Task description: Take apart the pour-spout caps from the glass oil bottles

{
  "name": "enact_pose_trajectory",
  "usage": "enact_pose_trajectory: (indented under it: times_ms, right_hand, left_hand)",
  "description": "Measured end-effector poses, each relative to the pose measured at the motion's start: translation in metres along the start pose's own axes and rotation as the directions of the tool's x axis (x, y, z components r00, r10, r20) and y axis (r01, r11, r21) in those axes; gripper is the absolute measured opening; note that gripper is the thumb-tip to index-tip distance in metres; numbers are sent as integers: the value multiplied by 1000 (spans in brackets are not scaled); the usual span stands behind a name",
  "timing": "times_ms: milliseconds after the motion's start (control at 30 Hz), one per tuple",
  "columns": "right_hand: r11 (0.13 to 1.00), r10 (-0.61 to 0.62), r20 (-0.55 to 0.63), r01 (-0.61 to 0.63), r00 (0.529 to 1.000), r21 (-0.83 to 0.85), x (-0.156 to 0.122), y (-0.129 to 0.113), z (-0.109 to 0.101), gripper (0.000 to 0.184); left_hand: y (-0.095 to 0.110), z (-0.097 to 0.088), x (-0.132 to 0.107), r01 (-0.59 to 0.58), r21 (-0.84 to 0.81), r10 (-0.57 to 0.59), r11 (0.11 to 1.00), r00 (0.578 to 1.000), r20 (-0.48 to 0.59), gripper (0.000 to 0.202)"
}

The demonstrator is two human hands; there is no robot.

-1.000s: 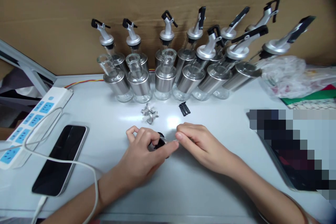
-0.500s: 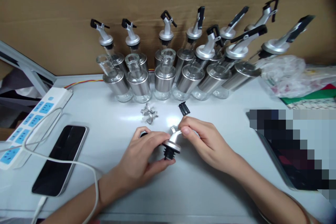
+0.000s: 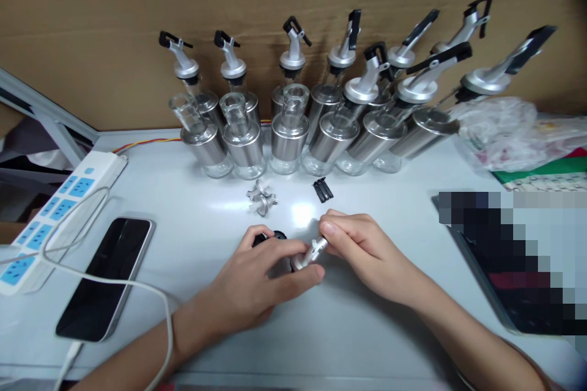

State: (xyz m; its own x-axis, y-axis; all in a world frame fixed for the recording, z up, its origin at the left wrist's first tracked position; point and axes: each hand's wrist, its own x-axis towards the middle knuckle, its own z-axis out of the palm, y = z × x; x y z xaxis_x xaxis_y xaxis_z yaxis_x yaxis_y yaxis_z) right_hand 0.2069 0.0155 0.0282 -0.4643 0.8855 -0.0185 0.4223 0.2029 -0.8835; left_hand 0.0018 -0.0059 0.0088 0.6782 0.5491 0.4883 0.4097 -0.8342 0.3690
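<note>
Twelve clear glass bottles with brushed-steel sleeves (image 3: 290, 137) stand in two rows along the back of the pale grey worktop (image 3: 330, 342), the front-left three open-necked, the rest topped by silver, black-levered stoppers (image 3: 361, 90); their contents cannot be made out. In front, the left hand (image 3: 263, 278) curls around the base of a loose silver pour spout (image 3: 315, 249), whose upper end the right hand (image 3: 360, 247) pinches. Open surface separates the right hand from a dark flat object (image 3: 477, 267) and both hands from the near edge.
</note>
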Motion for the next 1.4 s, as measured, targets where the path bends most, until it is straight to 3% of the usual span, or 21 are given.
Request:
enact_pose_trajectory:
  times_ms: [267,400,533,633,967,1267,1333,1400]
  right_hand:
    - [990,77,34,-80,996,118,1,2,0,52]
    - [956,125,84,-142,989,256,1,0,-1,54]
    - [857,190,236,-278,953,434,1,0,-3,56]
    - [781,205,352,-369,913,504,1,2,-5,57]
    - [734,259,416,-458,872,502,2,1,-9,55]
    - [605,313,559,-615,768,506,1,1,-14,56]
    - [612,310,556,-609,772,505,1,2,-15,55]
    - [639,309,483,-555,819,532,3,4,-17,52]
  left_hand:
    - [-1,2,-2,43,55,-42,998,999,-7,44]
    - [1,3,-2,81,124,-80,989,997,-11,43]
    - [2,7,2,27,177,-6,984,992,-122,23]
    - [2,11,2,-10,199,46,980,983,-176,21]
    - [4,7,4,-16,237,55,971,986,-159,23]
    - [8,11,1,2,180,34,984,980,-197,24]
    - [9,8,4,10,178,31,984,974,-226,17]
    - [8,5,7,45,185,1,982,970,-242,12]
